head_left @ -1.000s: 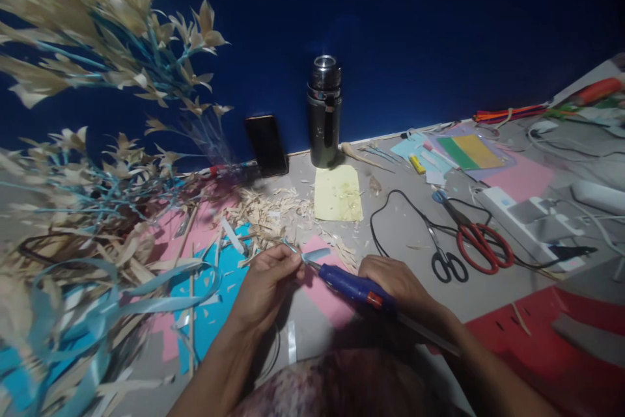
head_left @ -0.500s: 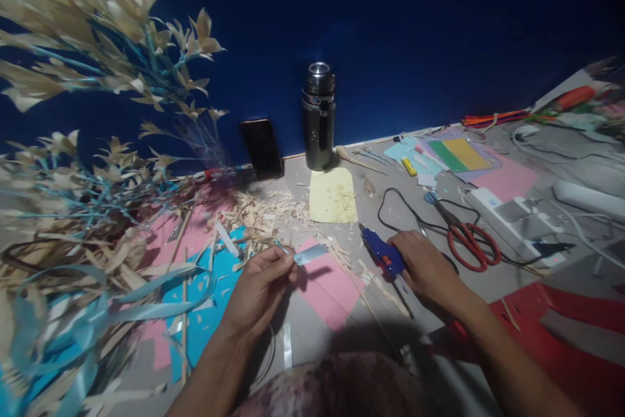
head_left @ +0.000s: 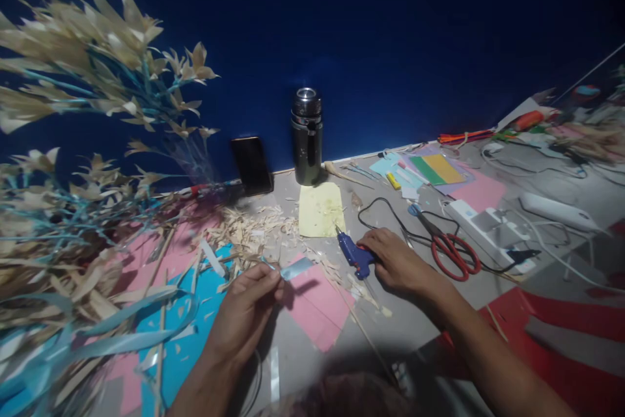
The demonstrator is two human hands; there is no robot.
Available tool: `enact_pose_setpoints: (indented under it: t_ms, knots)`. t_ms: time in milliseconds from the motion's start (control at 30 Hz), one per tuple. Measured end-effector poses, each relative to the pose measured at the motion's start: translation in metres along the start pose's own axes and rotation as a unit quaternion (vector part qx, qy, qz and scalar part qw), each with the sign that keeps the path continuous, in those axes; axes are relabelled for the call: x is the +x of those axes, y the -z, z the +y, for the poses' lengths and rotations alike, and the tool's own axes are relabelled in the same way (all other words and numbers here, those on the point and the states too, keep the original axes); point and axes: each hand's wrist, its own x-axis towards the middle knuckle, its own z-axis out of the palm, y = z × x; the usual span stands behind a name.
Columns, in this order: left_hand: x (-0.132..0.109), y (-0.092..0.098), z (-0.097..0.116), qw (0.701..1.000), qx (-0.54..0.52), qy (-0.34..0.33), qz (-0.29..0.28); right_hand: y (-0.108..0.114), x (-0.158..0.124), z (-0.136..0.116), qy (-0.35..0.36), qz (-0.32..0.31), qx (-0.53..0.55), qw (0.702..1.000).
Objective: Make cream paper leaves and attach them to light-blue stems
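Observation:
In my left hand point(head_left: 254, 293), a short light-blue ribbon piece point(head_left: 297, 267) is pinched between thumb and fingers, over a pink paper sheet point(head_left: 319, 313). My right hand point(head_left: 393, 257) has its fingers closed at the handle end of a blue glue gun point(head_left: 352, 253). The gun lies low over the table, its metal nozzle at the lower right corner of a yellow paper point(head_left: 319, 205) spotted with residue. Part of the gun's handle is covered by my fingers.
A dark thermos point(head_left: 307, 144) and a leaning phone point(head_left: 251, 166) stand by the blue wall. Red-handled scissors point(head_left: 454, 257) and a white power strip point(head_left: 488, 228) lie right. Dried-leaf flowers point(head_left: 107, 79) rise at left, above ribbon coils point(head_left: 122, 342) and shavings point(head_left: 258, 222).
My right hand has moved the glue gun left and away from me, bringing its nozzle to the yellow paper. My left hand still pinches the ribbon. The view has shifted slightly up and right.

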Motion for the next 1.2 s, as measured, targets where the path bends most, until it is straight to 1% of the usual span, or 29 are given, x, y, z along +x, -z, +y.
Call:
enact_pose_setpoints:
  t_ms: [33, 100, 133, 167, 200, 233, 267, 300, 333, 367, 400, 433, 467, 500, 533, 600, 667, 733, 800, 833, 900, 967, 1033, 1100, 1133, 1200]
  knots:
    - [-0.001, -0.001, 0.001, 1.0, -0.001, -0.002, 0.004, 0.002, 0.002, -0.001, 0.005, 0.015, -0.001, 1.0]
    - [-0.002, -0.003, 0.002, 1.0, 0.005, -0.009, 0.006, 0.007, 0.004, -0.01, 0.0, 0.069, 0.023, 0.997]
    - [-0.003, -0.005, 0.002, 1.0, 0.011, -0.013, 0.004, 0.01, 0.004, -0.019, -0.013, 0.1, 0.059, 0.993]
    - [-0.003, -0.006, 0.003, 1.0, 0.018, -0.018, 0.003, 0.012, 0.004, -0.031, -0.029, 0.127, 0.116, 0.985]
    - [-0.004, -0.007, 0.002, 0.999, 0.024, -0.022, 0.0, 0.013, 0.004, -0.045, -0.056, 0.142, 0.194, 0.969]
    - [-0.004, -0.008, 0.002, 0.999, 0.029, -0.025, -0.002, 0.013, 0.005, -0.06, -0.096, 0.132, 0.287, 0.944]
    - [-0.005, -0.009, 0.002, 0.999, 0.033, -0.026, -0.006, 0.012, 0.007, -0.075, -0.136, 0.117, 0.376, 0.909]
    - [-0.006, -0.009, 0.001, 0.999, 0.037, -0.024, -0.011, 0.01, 0.01, -0.09, -0.155, 0.093, 0.45, 0.875]
    - [-0.006, -0.009, 0.0, 0.999, 0.041, -0.023, -0.018, 0.007, 0.014, -0.103, -0.163, 0.073, 0.502, 0.846]
    - [-0.006, -0.009, -0.001, 0.998, 0.045, -0.022, -0.025, 0.005, 0.018, -0.113, -0.167, 0.057, 0.532, 0.828]
    - [-0.007, -0.009, -0.002, 0.998, 0.049, -0.022, -0.031, 0.002, 0.022, -0.122, -0.167, 0.046, 0.546, 0.82]
    - [-0.007, -0.009, -0.003, 0.998, 0.051, -0.022, -0.034, -0.001, 0.026, -0.128, -0.161, 0.038, 0.546, 0.822]
    - [-0.007, -0.008, -0.004, 0.998, 0.052, -0.023, -0.035, -0.004, 0.03, -0.132, -0.15, 0.04, 0.531, 0.833]
    - [-0.008, -0.008, -0.005, 0.998, 0.053, -0.024, -0.032, -0.006, 0.033, -0.135, -0.133, 0.054, 0.505, 0.851]
    - [-0.008, -0.008, -0.006, 0.998, 0.056, -0.028, -0.026, -0.009, 0.034, -0.137, -0.111, 0.079, 0.47, 0.872]
    - [-0.008, -0.008, -0.007, 0.997, 0.071, -0.044, -0.007, -0.016, 0.035, -0.14, -0.062, 0.155, 0.379, 0.91]
    - [-0.009, -0.009, -0.009, 0.993, 0.088, -0.072, 0.023, -0.023, 0.034, -0.144, -0.01, 0.225, 0.285, 0.932]
    - [-0.008, -0.01, -0.011, 0.989, 0.089, -0.102, 0.061, -0.03, 0.033, -0.146, 0.042, 0.257, 0.204, 0.944]
    - [-0.008, -0.011, -0.013, 0.987, 0.077, -0.114, 0.088, -0.036, 0.033, -0.147, 0.081, 0.268, 0.139, 0.95]
    - [-0.007, -0.011, -0.014, 0.987, 0.069, -0.113, 0.092, -0.039, 0.034, -0.147, 0.092, 0.27, 0.117, 0.951]
    - [-0.007, -0.01, -0.016, 0.991, 0.046, -0.095, 0.08, -0.042, 0.036, -0.146, 0.104, 0.27, 0.095, 0.952]
    - [-0.006, -0.009, -0.016, 0.996, 0.013, -0.063, 0.057, -0.043, 0.038, -0.145, 0.109, 0.264, 0.107, 0.952]
    - [-0.007, -0.008, -0.016, 0.998, -0.025, -0.036, 0.037, -0.04, 0.038, -0.145, 0.093, 0.261, 0.156, 0.948]
    - [-0.007, -0.006, -0.014, 0.998, -0.053, -0.021, 0.015, -0.036, 0.037, -0.147, 0.042, 0.243, 0.238, 0.939]
    - [-0.007, -0.004, -0.014, 0.998, -0.061, -0.016, 0.002, -0.033, 0.037, -0.148, 0.008, 0.223, 0.287, 0.932]
    - [-0.007, -0.001, -0.014, 0.997, -0.07, -0.004, -0.024, -0.029, 0.035, -0.15, -0.058, 0.169, 0.388, 0.904]
